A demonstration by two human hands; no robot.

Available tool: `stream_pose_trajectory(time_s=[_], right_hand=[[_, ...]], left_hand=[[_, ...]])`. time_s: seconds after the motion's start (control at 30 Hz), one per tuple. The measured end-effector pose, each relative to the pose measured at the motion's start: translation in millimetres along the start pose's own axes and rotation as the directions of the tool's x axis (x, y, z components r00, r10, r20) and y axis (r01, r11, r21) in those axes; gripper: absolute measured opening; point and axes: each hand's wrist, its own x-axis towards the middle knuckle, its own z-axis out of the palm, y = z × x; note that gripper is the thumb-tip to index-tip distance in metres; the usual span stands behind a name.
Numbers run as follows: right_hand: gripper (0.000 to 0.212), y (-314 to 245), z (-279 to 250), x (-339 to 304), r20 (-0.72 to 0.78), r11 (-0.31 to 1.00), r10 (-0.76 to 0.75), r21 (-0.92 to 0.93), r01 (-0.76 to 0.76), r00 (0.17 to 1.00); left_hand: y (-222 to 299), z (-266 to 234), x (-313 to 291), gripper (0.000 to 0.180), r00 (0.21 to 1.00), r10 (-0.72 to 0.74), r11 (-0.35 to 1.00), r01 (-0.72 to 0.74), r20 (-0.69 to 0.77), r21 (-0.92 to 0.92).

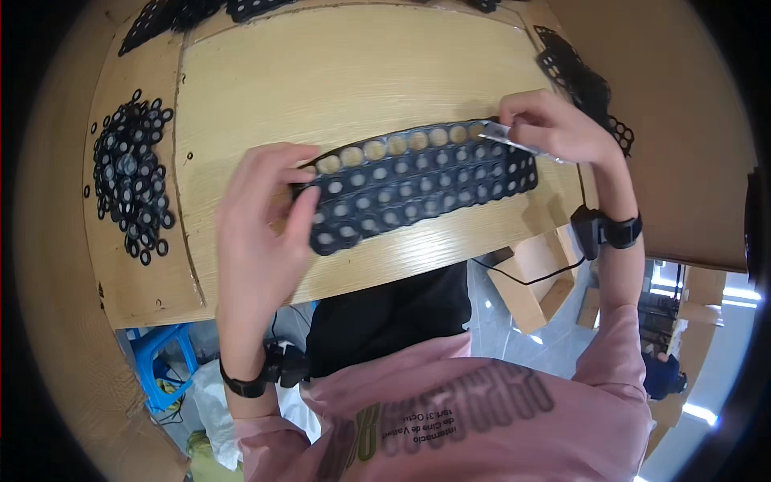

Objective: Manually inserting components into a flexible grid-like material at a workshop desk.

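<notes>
A black rubbery sheet (438, 186) with several rows of round holes lies on the table in front of me, bowed along its far edge. The holes in the far row look bigger, with the table's wood showing through them. My left hand (261, 217) grips the sheet's left end, thumb on the near side and fingers at the far corner. Beyond the right end, my right hand (558, 124) is closed in a pinch on a flat silvery strip (518, 143), whose kind I cannot make out. The strip's tip reaches over the sheet's far right corner.
A heap of loose black rings (132, 169) spreads over the table's left side. Black perforated sheets (586, 84) lie along the right edge, and more dark sheets (173, 14) at the far left. Below are a blue stool (165, 361) and an open cardboard box (534, 281).
</notes>
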Motion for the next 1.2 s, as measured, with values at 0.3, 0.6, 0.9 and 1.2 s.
stream_pose_trajectory(time_s=[0.3,0.6,0.9,1.2], right_hand=[[0.021,-8,23,30,-0.189,0.93,-0.291,0.172,0.323,0.938],[0.023,-44,82,88,-0.138,0.679,-0.463,0.58,0.45,0.876],[0.026,-43,95,74,-0.048,0.54,-0.406,0.793,0.282,0.913],[0.021,-43,101,77,-0.107,0.642,-0.501,0.62,0.452,0.859]], left_hand=[[7,19,6,0.036,0.92,0.392,0.834,-0.353,-0.006,0.425],[-2,7,3,0.032,0.97,-0.23,0.939,0.244,0.082,-0.244],[3,8,2,0.016,0.934,-0.35,0.923,0.357,0.074,-0.14],[-3,16,0,0.017,0.944,-0.319,0.94,0.303,-0.085,-0.159]])
